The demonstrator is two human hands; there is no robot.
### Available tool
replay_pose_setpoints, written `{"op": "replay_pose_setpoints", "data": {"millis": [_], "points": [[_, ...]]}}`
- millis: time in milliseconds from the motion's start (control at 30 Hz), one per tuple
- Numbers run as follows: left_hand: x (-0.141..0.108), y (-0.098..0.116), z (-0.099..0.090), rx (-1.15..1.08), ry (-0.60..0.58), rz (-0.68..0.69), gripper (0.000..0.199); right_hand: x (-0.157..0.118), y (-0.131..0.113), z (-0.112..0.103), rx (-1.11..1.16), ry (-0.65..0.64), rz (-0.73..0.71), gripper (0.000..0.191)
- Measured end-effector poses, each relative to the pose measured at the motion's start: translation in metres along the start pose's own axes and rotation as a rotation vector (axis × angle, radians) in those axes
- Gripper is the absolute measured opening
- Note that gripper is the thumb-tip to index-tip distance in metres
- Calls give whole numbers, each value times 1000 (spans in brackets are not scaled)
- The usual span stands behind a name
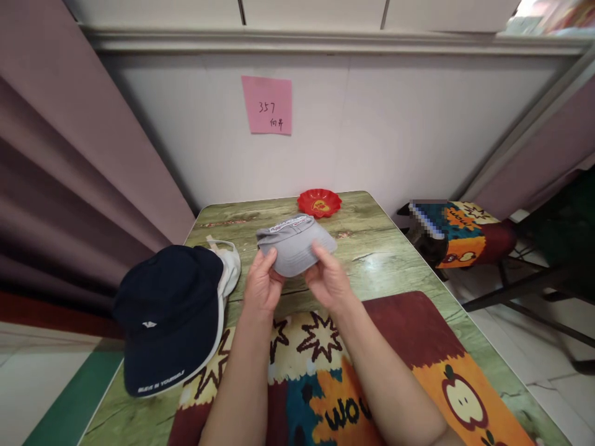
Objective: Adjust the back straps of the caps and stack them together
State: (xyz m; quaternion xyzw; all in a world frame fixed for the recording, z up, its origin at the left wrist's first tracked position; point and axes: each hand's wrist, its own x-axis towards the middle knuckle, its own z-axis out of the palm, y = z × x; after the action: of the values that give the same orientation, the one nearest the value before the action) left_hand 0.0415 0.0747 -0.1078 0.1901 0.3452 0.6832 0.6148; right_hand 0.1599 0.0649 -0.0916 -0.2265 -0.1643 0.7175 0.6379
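Observation:
A grey cap (297, 248) with white lettering along its far side is held up over the middle of the table. My left hand (264, 282) grips its left edge, thumb on top and fingers underneath. On the right side of the brim, my right hand (329, 275) pinches it the same way. To the left lies a navy cap (170, 310) with small white lettering on its brim. It rests on a white cap (231, 269), of which only one side and a strap show.
A red scalloped dish (320, 203) sits at the table's far edge. Beneath my arms lies a colourful mat (395, 328) on the wood-patterned table (372, 260). A pink note (267, 105) is stuck on the wall. At the right stands a stool with a patterned cover (469, 235).

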Motion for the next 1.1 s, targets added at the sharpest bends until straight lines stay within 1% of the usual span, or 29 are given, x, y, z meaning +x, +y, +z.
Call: {"op": "replay_pose_setpoints", "data": {"millis": [33,100,167,233,267,367,433,467,500,533,600,667,733,800,967,1100], "points": [[-1,0,0,32,-21,-3,23,-2,7,4,-52,47,-46,39],[-2,0,-1,133,-69,-55,24,-2,14,5,-121,159,-123,36],[-4,1,-2,246,-119,-133,29,5,9,0,-140,274,-175,31],[-5,1,-2,328,-158,-174,39,13,-6,-11,-142,352,-250,28],[-5,1,-2,354,-165,-173,42,18,-17,-17,-144,367,-299,28],[-4,-2,-3,410,-131,-153,44,29,-49,-40,-147,326,-455,35],[-2,-5,-5,432,-103,-156,42,37,-66,-58,-152,334,-557,39],[-1,-7,-6,439,-95,-158,41,41,-73,-69,-152,370,-594,41],[0,-8,-8,445,-89,-159,41,44,-78,-80,-146,437,-611,41],[1,-9,-8,451,-83,-159,41,48,-83,-91,-132,540,-600,40],[2,-11,-9,461,-73,-160,41,54,-90,-113,-79,789,-511,35],[2,-12,-9,471,-65,-168,41,57,-94,-131,-37,933,-431,31],[2,-12,-9,481,-63,-175,41,58,-97,-143,-25,985,-407,30],[2,-13,-8,491,-62,-179,41,59,-97,-150,-32,1023,-413,29],[0,-15,-5,535,-64,-148,44,64,-89,-154,-104,1040,-457,35],[-8,-21,1,590,-110,-103,43,66,-90,-163,-170,1086,-486,39]]}}
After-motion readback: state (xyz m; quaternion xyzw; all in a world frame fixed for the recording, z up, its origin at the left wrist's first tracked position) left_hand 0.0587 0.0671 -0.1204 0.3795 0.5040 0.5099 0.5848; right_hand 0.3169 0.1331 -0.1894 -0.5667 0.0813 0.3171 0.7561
